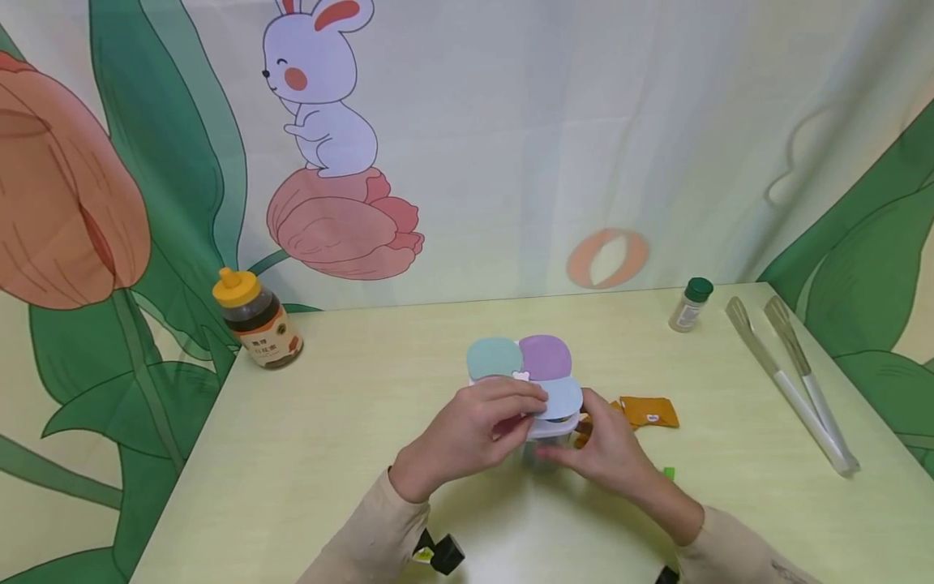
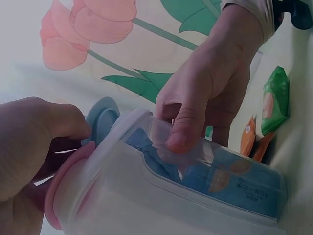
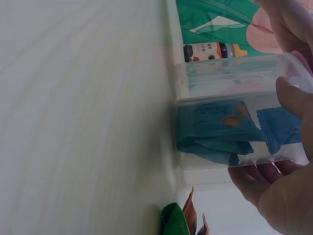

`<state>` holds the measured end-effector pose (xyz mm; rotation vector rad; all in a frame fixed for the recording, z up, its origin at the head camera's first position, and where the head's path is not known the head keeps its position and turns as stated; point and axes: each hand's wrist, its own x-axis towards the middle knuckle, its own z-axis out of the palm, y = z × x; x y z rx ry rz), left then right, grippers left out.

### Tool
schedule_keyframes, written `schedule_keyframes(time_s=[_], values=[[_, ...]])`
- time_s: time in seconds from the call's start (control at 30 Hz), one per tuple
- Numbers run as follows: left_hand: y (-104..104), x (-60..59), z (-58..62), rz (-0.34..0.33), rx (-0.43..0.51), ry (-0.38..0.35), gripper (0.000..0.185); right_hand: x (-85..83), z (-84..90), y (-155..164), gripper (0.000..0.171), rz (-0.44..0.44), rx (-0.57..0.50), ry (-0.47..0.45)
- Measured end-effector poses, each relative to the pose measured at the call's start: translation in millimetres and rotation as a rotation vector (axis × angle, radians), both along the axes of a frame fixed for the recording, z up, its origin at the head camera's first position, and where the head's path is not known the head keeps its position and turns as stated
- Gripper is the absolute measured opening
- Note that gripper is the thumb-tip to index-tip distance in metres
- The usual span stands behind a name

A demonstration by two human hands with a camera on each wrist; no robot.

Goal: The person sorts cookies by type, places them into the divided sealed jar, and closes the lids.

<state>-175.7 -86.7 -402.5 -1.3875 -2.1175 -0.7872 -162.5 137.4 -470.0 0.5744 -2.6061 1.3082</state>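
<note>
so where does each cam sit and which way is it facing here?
Head: worn on the head, looking forward and down at the table; both forearms show, left hand and right hand on the clear container.
Left wrist: low beside the container, looking across it at the right hand; left hand at the frame's edge.
Right wrist: rolled sideways at table level, facing the container; right fingers show.
Shared: all see the container; the wrist views share the blue packets inside.

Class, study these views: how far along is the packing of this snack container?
Done: blue packets lie inside the clear container. In hand: the left hand holds the pink lid while the right hand grips the container's wall. Left: orange packets and a green packet remain on the table.
</note>
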Motion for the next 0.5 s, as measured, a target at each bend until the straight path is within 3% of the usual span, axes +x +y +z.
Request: schedule_keyframes(time_s=[0.5], values=[[4.5,3.2,0.6,0.037,-0.106,0.113,0.018,-1.9,-1.6,1.4,0.065,0.0,-0.036,-0.013]])
